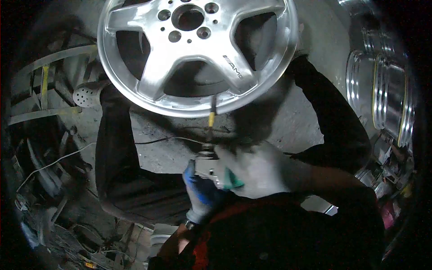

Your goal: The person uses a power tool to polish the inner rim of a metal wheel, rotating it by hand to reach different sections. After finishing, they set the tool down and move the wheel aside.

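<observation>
A silver alloy wheel with AMG lettering on one spoke fills the top of the view. In front of it I hold a green-and-metal power grinder with a long, yellow-banded shaft. The dark tip of that shaft overlaps the wheel's near rim. My left hand, in a blue-and-white glove, is wrapped around the grinder body from the left. My right hand, in a whitish glove and blurred by motion, grips the tool from the right and hides part of its body.
Several shiny wheels stand on the right. A metal frame with curved bars is at the left. A thin cable runs across the grey floor. My bent legs flank the wheel, a perforated shoe by its left side. Scrap clutters the lower left.
</observation>
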Motion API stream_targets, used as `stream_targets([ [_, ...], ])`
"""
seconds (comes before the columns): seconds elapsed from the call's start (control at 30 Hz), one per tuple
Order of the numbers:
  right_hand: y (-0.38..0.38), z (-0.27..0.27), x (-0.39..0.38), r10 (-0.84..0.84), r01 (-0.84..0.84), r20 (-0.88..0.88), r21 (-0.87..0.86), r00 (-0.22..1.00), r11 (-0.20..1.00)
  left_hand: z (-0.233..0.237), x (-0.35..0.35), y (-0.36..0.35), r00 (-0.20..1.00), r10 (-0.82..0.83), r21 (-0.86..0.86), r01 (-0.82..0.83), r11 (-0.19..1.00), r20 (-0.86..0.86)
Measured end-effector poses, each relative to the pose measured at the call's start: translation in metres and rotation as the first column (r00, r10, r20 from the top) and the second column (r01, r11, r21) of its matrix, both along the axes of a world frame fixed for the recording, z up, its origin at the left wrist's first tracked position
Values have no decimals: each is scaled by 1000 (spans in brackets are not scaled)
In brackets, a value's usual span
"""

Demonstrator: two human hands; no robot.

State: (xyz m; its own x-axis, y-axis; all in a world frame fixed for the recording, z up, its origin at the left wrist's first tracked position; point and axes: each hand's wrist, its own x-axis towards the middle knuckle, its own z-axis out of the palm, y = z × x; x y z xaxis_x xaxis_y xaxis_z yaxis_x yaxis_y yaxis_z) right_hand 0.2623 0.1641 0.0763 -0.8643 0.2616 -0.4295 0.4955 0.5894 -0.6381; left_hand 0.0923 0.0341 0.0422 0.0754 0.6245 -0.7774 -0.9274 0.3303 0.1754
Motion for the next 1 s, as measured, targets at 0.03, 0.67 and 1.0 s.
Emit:
stream_targets([
  [0.03, 0, 3, 5, 22, -24, 27, 57, 999, 998, -1, 6, 2, 998, 17, 24, -19, 1000, 57],
  [0.67, 3, -17, -61, -111, 86, -166, -153, 980, 985, 15, -46, 11, 952, -5, -174, -51, 983, -307],
  [1.0, -24, -11, -27, 18, -10, -76, 102, 997, 995, -11, -13, -14, 910, -98, -107, 59, 992, -402],
])
